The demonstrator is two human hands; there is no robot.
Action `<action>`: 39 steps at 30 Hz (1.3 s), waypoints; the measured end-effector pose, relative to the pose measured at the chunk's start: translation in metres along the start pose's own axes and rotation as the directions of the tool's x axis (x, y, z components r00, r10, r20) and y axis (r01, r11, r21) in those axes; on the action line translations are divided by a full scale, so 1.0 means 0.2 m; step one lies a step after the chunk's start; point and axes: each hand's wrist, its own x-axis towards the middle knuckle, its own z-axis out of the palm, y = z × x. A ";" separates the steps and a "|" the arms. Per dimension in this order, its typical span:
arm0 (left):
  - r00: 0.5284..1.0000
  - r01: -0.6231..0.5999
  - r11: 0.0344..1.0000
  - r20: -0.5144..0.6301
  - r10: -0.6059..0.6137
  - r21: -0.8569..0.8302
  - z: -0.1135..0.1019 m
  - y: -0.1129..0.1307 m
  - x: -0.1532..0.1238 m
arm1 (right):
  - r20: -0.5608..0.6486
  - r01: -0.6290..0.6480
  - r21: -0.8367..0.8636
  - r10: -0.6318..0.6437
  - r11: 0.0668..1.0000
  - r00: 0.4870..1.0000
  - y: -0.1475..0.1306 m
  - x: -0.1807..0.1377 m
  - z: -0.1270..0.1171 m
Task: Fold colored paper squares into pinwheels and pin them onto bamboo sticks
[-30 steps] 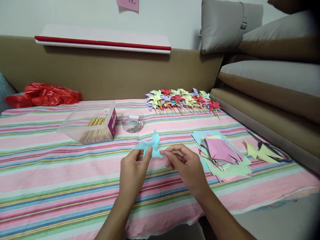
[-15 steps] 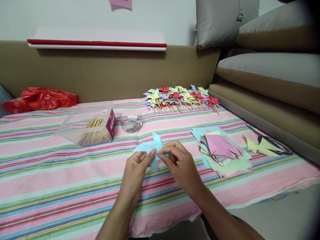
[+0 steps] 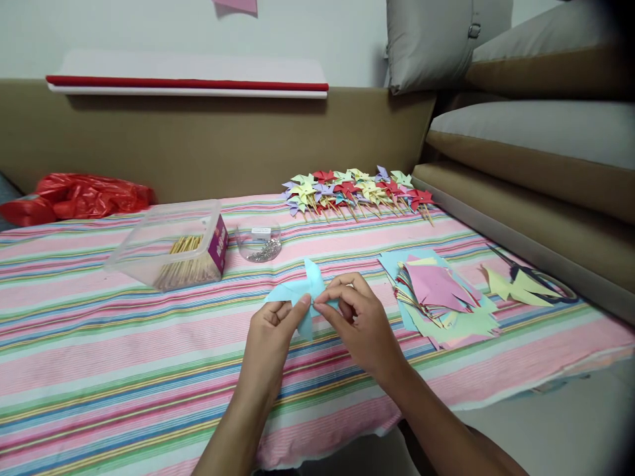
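A light-blue paper pinwheel [image 3: 313, 275] is held above the striped cloth, its blades folded in to the middle. My left hand [image 3: 275, 324] is closed on it, thumb pressed near the centre. My right hand [image 3: 358, 317] pinches with thumb and forefinger right at the pinwheel's centre. Whatever sits between those fingertips is too small to make out. Beyond my hands stands a round clear dish [image 3: 258, 246] of small silvery pins. To its left, a clear plastic box [image 3: 143, 244] lies on its side with many thin wooden sticks [image 3: 186, 258] inside.
Finished paper pinwheels on sticks [image 3: 354, 188] lie along the back. Right of my hands is a stack of cut coloured paper [image 3: 439, 287]. Further right, scissors [image 3: 555, 287] lie beside a yellow paper piece [image 3: 516, 285]. A red plastic bag [image 3: 94, 196] rests at far left; cushions [image 3: 536, 129] border the right.
My right hand has shifted very slightly at the pinwheel's centre, its fingertips still pinched there. My left hand keeps its hold. The whole view has shifted a little.
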 end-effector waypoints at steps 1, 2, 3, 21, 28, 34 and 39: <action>1.000 -0.009 1.000 -0.005 0.009 0.017 0.00 0.00 0.00 | 0.007 -0.003 0.001 0.003 1.000 1.000 0.00 0.00 0.00; 1.000 -0.017 0.999 -0.009 0.017 0.032 0.00 0.00 0.00 | 0.015 -0.004 0.000 0.004 1.000 1.000 0.00 0.00 0.00; 1.000 -0.023 0.999 -0.013 0.023 0.043 0.00 0.00 0.00 | 0.022 -0.006 -0.002 0.006 1.000 1.000 0.00 0.00 -0.01; 0.999 -0.040 0.988 0.030 0.035 0.151 0.01 0.02 -0.01 | 0.212 -0.057 -0.038 0.064 0.998 0.975 -0.03 0.03 -0.11; 0.994 -0.061 0.989 0.093 0.049 0.133 0.01 0.03 -0.02 | 0.207 -0.075 -0.027 0.079 0.997 0.975 -0.03 0.04 -0.12; 0.986 -0.123 0.985 0.129 0.107 0.120 0.02 0.03 -0.01 | 0.207 -0.107 -0.014 0.108 0.994 0.972 -0.02 0.04 -0.13; 0.978 -0.146 0.978 0.169 0.120 0.152 0.01 0.02 -0.01 | 0.183 -0.120 0.010 0.116 0.993 0.976 -0.02 0.04 -0.13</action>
